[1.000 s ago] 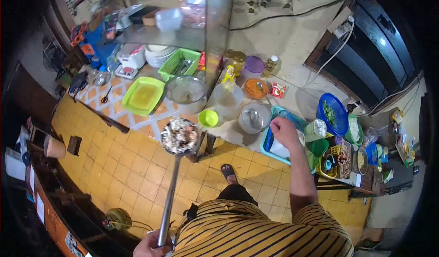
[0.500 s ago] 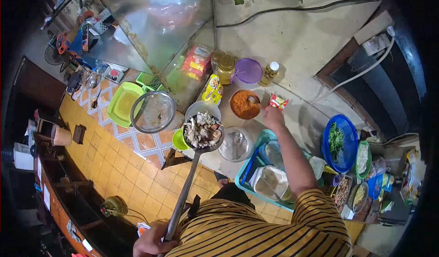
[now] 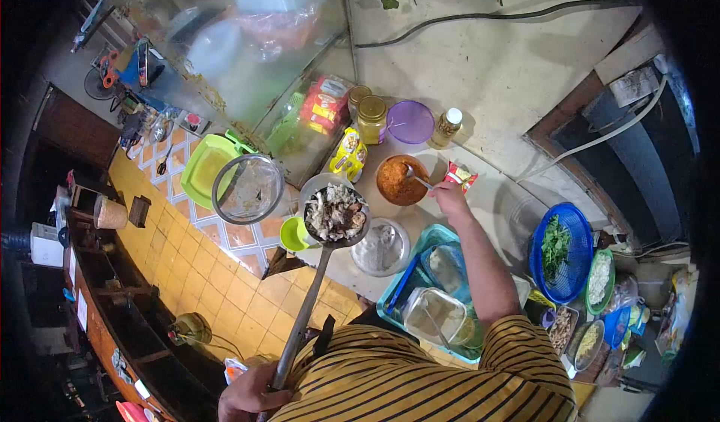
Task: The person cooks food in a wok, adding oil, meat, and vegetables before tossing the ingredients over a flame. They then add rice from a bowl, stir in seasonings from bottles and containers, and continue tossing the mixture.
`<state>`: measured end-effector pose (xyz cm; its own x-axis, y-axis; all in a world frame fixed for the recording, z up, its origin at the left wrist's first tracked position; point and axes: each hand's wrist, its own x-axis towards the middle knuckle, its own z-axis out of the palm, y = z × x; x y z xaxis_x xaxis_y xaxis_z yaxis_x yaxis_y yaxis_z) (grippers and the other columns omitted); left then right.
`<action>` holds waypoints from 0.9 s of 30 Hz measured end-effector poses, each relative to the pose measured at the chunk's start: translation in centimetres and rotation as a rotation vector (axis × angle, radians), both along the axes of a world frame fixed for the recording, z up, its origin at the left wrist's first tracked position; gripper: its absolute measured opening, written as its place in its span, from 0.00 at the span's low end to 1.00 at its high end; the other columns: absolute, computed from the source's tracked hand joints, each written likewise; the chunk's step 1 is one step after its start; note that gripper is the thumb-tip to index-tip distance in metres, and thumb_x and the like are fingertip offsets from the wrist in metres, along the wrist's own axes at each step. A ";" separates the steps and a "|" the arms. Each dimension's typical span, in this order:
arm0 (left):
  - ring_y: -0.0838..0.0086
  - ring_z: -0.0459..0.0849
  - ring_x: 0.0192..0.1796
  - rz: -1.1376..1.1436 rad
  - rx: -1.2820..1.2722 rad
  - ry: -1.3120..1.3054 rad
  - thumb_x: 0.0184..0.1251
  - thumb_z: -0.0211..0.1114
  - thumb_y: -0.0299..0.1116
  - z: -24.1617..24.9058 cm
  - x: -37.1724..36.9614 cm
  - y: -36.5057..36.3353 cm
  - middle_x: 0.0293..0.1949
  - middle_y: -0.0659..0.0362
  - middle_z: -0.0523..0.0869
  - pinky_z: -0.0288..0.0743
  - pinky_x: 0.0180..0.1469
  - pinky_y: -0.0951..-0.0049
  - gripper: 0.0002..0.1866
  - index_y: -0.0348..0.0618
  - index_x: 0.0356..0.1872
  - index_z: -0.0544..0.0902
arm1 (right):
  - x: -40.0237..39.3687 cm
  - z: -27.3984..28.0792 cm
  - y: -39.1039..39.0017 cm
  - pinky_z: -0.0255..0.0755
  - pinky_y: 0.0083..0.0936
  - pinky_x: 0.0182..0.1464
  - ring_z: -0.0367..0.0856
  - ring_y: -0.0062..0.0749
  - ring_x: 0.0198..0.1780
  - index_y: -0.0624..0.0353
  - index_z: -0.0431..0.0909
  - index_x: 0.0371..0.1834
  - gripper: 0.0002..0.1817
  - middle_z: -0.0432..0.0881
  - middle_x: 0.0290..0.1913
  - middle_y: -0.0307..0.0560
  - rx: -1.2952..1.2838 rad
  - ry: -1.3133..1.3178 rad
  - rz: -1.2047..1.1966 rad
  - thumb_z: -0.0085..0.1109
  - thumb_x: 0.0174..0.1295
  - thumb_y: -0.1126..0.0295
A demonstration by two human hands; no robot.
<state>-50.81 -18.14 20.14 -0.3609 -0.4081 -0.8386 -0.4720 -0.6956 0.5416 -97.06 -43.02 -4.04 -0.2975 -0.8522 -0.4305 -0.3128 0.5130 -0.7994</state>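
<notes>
My left hand (image 3: 253, 392) is wrapped round the handle of a long metal ladle (image 3: 301, 321). Pale and browned pieces of food (image 3: 336, 213) fill the ladle's head, which is held over the counter edge beside a white bowl (image 3: 319, 186). With closed fingers, my right hand (image 3: 448, 197) grips a spoon (image 3: 420, 180) whose tip rests in a bowl of orange-red paste (image 3: 401, 182). A red packet (image 3: 461, 176) lies just beyond that hand. Below the paste bowl stands a round container with a clear lid (image 3: 380, 246).
A teal basket (image 3: 388, 296) with containers stands near my body. Jars (image 3: 371, 120), a purple lid (image 3: 410, 122) and a yellow packet (image 3: 349, 154) line the back. At right is a blue colander (image 3: 534, 261) with greens; at left, a green basin (image 3: 185, 182) and a strainer (image 3: 217, 197).
My right hand has closed on the spoon, whose handle now shows between the paste and my fingers. The ladle has shifted slightly in view.
</notes>
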 end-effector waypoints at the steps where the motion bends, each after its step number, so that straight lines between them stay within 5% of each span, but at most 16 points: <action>1: 0.81 0.77 0.36 0.000 -0.022 0.040 0.59 0.67 0.32 -0.7 0.6 0.3 0.34 0.62 0.82 0.69 0.36 0.77 0.25 0.31 0.56 0.73 | -0.2 -0.3 0.1 0.72 0.33 0.40 0.82 0.40 0.36 0.60 0.85 0.34 0.10 0.84 0.31 0.53 -0.001 -0.001 0.000 0.58 0.53 0.68; 5: 0.80 0.78 0.35 -0.132 -0.143 0.082 0.60 0.67 0.31 -1.6 0.5 -0.4 0.32 0.61 0.83 0.70 0.36 0.78 0.24 0.31 0.55 0.74 | -1.4 -2.0 0.4 0.71 0.30 0.40 0.81 0.36 0.36 0.61 0.85 0.33 0.09 0.84 0.30 0.51 -0.099 0.059 0.013 0.58 0.54 0.69; 7: 0.78 0.74 0.34 0.063 -0.088 0.083 0.53 0.68 0.31 -0.3 -1.0 -1.0 0.30 0.62 0.78 0.67 0.37 0.76 0.15 0.36 0.41 0.77 | -1.3 -1.7 0.5 0.71 0.30 0.40 0.81 0.36 0.36 0.61 0.85 0.33 0.09 0.84 0.30 0.51 -0.126 0.081 0.021 0.58 0.55 0.70; 12: 0.78 0.73 0.34 -0.008 -0.090 0.051 0.54 0.68 0.30 0.6 -1.4 -2.0 0.30 0.63 0.78 0.67 0.36 0.75 0.14 0.37 0.40 0.77 | -0.7 0.0 1.0 0.67 0.27 0.35 0.75 0.29 0.30 0.62 0.84 0.30 0.08 0.80 0.25 0.45 -0.138 0.115 -0.019 0.58 0.54 0.70; 16: 0.79 0.73 0.34 -0.033 -0.105 0.063 0.54 0.68 0.29 0.1 -0.6 -1.7 0.30 0.63 0.78 0.66 0.36 0.75 0.14 0.37 0.40 0.77 | -0.8 0.6 0.8 0.70 0.30 0.36 0.79 0.35 0.31 0.65 0.84 0.33 0.09 0.81 0.26 0.49 -0.075 0.075 -0.077 0.60 0.53 0.71; 19: 0.78 0.80 0.33 -0.121 -0.240 0.131 0.59 0.67 0.29 -1.8 0.8 -1.2 0.32 0.58 0.83 0.73 0.35 0.75 0.16 0.32 0.46 0.76 | -1.5 -1.2 0.8 0.63 0.27 0.28 0.70 0.26 0.23 0.61 0.85 0.29 0.07 0.75 0.20 0.40 -0.160 -0.042 -0.110 0.59 0.52 0.70; 22: 0.78 0.79 0.34 -0.041 -0.111 0.090 0.58 0.68 0.30 -1.5 0.6 -1.4 0.33 0.59 0.83 0.73 0.36 0.75 0.17 0.32 0.46 0.76 | -1.7 -1.0 0.8 0.68 0.33 0.29 0.76 0.33 0.25 0.61 0.84 0.30 0.08 0.79 0.22 0.44 -0.097 -0.077 -0.065 0.58 0.54 0.68; 24: 0.78 0.79 0.34 -0.046 -0.131 0.115 0.59 0.68 0.30 -1.5 0.6 -1.7 0.32 0.59 0.82 0.73 0.36 0.75 0.17 0.32 0.46 0.76 | -0.7 -0.9 0.5 0.74 0.38 0.36 0.83 0.43 0.32 0.60 0.83 0.30 0.10 0.83 0.28 0.52 -0.206 0.541 0.072 0.57 0.56 0.66; 27: 0.78 0.78 0.34 -0.071 -0.158 0.140 0.59 0.68 0.30 -2.5 1.2 -1.7 0.32 0.59 0.82 0.73 0.37 0.75 0.18 0.32 0.47 0.76 | 0.5 -0.9 0.3 0.76 0.42 0.44 0.82 0.54 0.40 0.60 0.83 0.29 0.10 0.83 0.34 0.57 -0.238 0.660 0.155 0.52 0.55 0.69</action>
